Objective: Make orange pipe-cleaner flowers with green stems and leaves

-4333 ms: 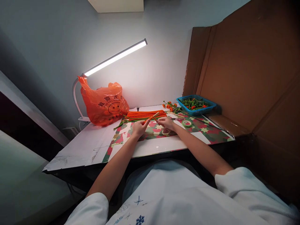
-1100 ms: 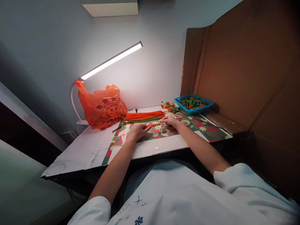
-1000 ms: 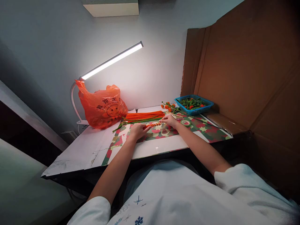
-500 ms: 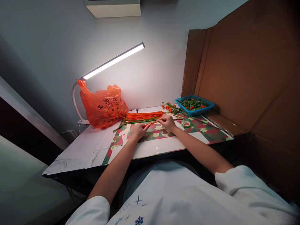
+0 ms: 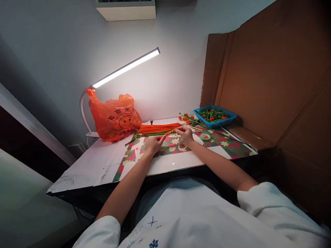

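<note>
Orange-wound stick [image 5: 170, 132] between left fingers [image 5: 160, 140] and right fingers [image 5: 181, 130], orange stems [image 5: 159, 127] behind

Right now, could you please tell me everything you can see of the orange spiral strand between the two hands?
The orange spiral strand is wound in close turns, with paler colour showing between them; its material is too small to judge. It slants, right end higher in the picture, visible ends pinched by the left hand and right hand, over the patterned sheet.
</note>
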Demonstrator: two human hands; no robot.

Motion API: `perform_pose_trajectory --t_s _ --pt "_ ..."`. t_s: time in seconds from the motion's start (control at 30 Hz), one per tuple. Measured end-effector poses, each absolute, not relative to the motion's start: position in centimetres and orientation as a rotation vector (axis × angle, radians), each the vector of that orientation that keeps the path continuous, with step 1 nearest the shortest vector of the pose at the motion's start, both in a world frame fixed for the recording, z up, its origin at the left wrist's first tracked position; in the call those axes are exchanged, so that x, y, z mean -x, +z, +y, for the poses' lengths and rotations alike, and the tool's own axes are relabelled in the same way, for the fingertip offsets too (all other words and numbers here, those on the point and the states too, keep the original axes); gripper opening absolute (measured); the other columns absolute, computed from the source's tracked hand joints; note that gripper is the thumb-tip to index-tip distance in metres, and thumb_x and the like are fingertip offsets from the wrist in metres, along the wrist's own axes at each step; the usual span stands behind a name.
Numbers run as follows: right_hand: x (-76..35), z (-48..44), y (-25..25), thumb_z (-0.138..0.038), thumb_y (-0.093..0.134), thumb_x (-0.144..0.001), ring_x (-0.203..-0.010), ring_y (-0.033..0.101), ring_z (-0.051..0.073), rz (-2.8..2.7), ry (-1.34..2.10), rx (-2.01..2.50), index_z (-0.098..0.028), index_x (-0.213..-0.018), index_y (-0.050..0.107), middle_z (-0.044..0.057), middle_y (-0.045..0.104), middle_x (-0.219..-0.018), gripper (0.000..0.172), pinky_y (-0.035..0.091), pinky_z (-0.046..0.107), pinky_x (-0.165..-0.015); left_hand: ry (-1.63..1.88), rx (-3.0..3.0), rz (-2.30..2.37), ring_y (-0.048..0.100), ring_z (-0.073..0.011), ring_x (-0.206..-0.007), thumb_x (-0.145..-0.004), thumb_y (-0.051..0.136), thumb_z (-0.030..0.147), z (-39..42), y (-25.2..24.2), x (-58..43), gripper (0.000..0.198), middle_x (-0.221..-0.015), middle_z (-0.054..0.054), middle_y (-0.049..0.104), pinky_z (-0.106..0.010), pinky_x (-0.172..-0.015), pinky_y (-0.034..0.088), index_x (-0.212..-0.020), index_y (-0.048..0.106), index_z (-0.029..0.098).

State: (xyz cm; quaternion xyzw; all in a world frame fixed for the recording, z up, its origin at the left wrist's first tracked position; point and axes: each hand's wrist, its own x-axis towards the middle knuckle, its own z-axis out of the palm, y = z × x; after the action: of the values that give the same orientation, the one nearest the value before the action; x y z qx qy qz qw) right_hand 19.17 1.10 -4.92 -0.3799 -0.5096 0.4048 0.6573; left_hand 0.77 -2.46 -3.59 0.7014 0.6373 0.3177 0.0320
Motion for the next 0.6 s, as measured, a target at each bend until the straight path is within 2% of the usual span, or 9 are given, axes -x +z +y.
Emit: perform_pose_trajectory --t_s 0.2,0.33,0.47,0.6 --pt "-19.29 0.73 -4.35 -0.019 0.083 -0.055 -0.077 0.067 0.015 -0.890 1.343 0.749 -0.017 -0.066 0.068 0.001 0.071 -0.076 0.018 0.055 0.028 -0.078 1.089 -2.122 1.904 0.031 -0.0121 -0.048 -0.083 0.045 0.060 -2.30 -3.69 -0.70 0.055 -0.046 0.001 0.032 -0.030 -0.054 0.017 -0.047 0.030 0.019" --pt "-19.30 0.76 -4.26 -0.009 0.081 -0.060 -0.076 0.068 0.012 -0.730 1.535 0.674 -0.017 -0.067 0.065 0.000 0.071 -0.073 0.019 0.056 0.025 -0.078 1.148 -2.126 1.808 0.027 -0.0110 -0.047 -0.082 0.046 0.058 -2.19 -3.74 -0.64 0.056 -0.045 0.003 0.026 -0.030 -0.053 0.016 -0.047 0.026 0.020" --pt "-19.40 1.22 -4.54 -0.007 0.079 -0.065 -0.075 0.069 0.012 -0.673 1.642 0.599 -0.019 -0.067 0.059 -0.002 0.069 -0.068 0.023 0.057 0.025 -0.078 1.153 -2.089 1.696 0.023 -0.0101 -0.047 -0.082 0.048 0.057 -2.06 -3.89 -0.61 0.055 -0.047 0.003 0.024 -0.030 -0.052 0.014 -0.048 0.025 0.020" --pt "-19.80 1.37 -4.60 -0.008 0.078 -0.067 -0.076 0.069 0.010 -0.766 1.714 0.544 -0.022 -0.082 0.064 -0.004 0.070 -0.073 0.025 0.056 0.023 -0.076 1.144 -2.053 1.580 0.019 -0.0092 -0.048 -0.081 0.049 0.056 -2.04 -3.98 -0.56 0.054 -0.050 0.004 0.021 -0.030 -0.051 0.013 -0.049 0.024 0.020"
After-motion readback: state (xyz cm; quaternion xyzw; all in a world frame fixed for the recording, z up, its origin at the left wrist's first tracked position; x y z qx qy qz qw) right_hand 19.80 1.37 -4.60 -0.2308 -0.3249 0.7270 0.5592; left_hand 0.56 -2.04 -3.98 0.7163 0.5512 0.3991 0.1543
